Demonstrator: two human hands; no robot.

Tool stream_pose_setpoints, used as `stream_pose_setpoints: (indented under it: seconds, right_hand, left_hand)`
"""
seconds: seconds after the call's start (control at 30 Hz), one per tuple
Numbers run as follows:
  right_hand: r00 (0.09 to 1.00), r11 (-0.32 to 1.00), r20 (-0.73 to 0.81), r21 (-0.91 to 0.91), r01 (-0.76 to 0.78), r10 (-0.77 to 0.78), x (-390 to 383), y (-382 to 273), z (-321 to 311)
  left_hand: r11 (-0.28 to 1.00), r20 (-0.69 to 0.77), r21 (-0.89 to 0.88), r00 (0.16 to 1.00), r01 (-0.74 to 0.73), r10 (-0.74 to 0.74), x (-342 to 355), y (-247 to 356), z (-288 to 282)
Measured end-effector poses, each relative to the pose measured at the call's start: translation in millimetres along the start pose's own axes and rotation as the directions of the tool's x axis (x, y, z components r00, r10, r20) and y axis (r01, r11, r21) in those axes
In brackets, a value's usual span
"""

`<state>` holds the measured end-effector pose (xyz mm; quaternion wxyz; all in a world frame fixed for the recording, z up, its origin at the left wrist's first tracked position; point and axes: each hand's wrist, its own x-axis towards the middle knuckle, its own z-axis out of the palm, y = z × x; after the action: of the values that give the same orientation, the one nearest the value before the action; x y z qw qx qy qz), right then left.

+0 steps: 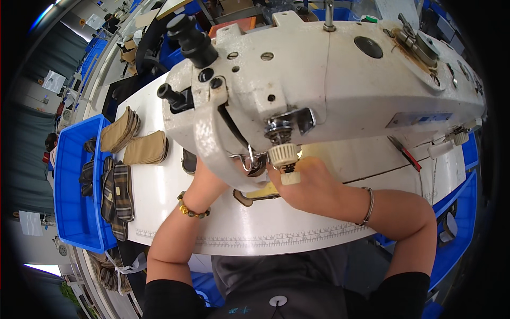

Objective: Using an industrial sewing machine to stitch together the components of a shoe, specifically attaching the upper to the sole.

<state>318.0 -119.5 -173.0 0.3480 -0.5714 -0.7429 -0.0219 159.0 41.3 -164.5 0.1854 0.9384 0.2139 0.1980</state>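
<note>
A white sewing machine (pixel 313 80) spans the top of the view over a white table (pixel 239 236) marked with a ruler. My left hand (pixel 210 175) is at the needle area, its fingers hidden behind the machine's head. My right hand (pixel 308 186) is beside it, fingers curled behind the tension knob (pixel 282 155); what they grip is hidden. A small tan and dark piece (pixel 241 196) lies between my hands below the presser area. Part of another dark piece (pixel 187 162) shows left of my left hand.
On the left are tan stacked pieces (pixel 143 149), plaid pieces (pixel 121 194) and a blue bin (pixel 74 212). Red-handled scissors or tweezers (pixel 409 157) lie at the right. Another blue bin (pixel 454 255) stands at the right edge. People (pixel 110 24) appear in the background.
</note>
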Motion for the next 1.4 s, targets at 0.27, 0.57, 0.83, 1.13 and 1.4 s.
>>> stream_pose_setpoints:
  seconds: [0.27, 0.57, 0.83, 1.13, 1.4]
  right_hand:
    - [0.958, 0.973, 0.221, -0.097, 0.209, -0.183, 2, -18, -10]
    - [0.973, 0.967, 0.112, -0.134, 0.216, -0.202, 2, -20, -5]
    - [0.961, 0.986, 0.223, 0.005, 0.168, -0.165, 6, -21, -12]
    - [0.954, 0.987, 0.256, 0.067, 0.147, -0.159, 7, -19, -13]
    - [0.937, 0.985, 0.304, 0.066, 0.160, -0.173, 10, -19, -17]
  left_hand:
    - [0.999, -0.021, -0.033, 0.999, 0.036, -0.037, -5, -16, 8]
    - [0.944, 0.066, 0.206, 0.959, 0.256, -0.275, -8, 28, -21]
    - [0.868, 0.112, 0.380, 0.947, -0.319, 0.300, -22, 58, -42]
    - [0.898, 0.061, 0.249, 0.931, -0.363, 0.359, -16, 38, -34]
    - [0.914, 0.132, 0.281, 0.955, -0.291, 0.264, -22, 33, -32]
